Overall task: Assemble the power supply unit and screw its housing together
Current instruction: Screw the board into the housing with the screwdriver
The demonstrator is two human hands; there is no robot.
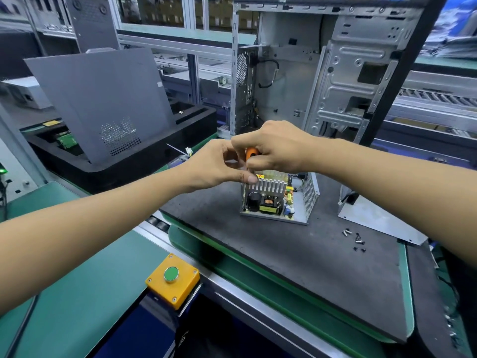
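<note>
- The open grey sheet-metal power supply housing (277, 200) stands on the dark grey mat surface (284, 267), directly in front of the upright bare-metal computer case (309, 81).
- Inside the housing, the circuit board (268, 202) with its finned aluminium heat sink, black capacitor and yellow transformer is seated and fully exposed from above; no cover is fitted.
- The right hand (276, 148) is clenched around the orange-handled screwdriver (251, 154), held upright over the near-left top edge of the housing. The tip is hidden behind the fingers.
- The left hand (219, 164) has thumb and fingers pinched together at the lower shaft of the screwdriver, just above the housing edge. Whether it steadies the shaft or also holds a screw cannot be told.
- A flat grey sheet-metal cover panel (374, 220) lies on the surface to the right, apart from the housing.
- A small group of loose silver and black screws (355, 237) lies on the surface near the front edge of that panel, well apart from the housing.
- Judgement: the work appears to be at the stage of fastening the board or an internal part; the task is roughly at its middle.
- Outstanding, as far as visible: the cover panel is not yet placed over the housing, and the loose screws are not yet driven.
</note>
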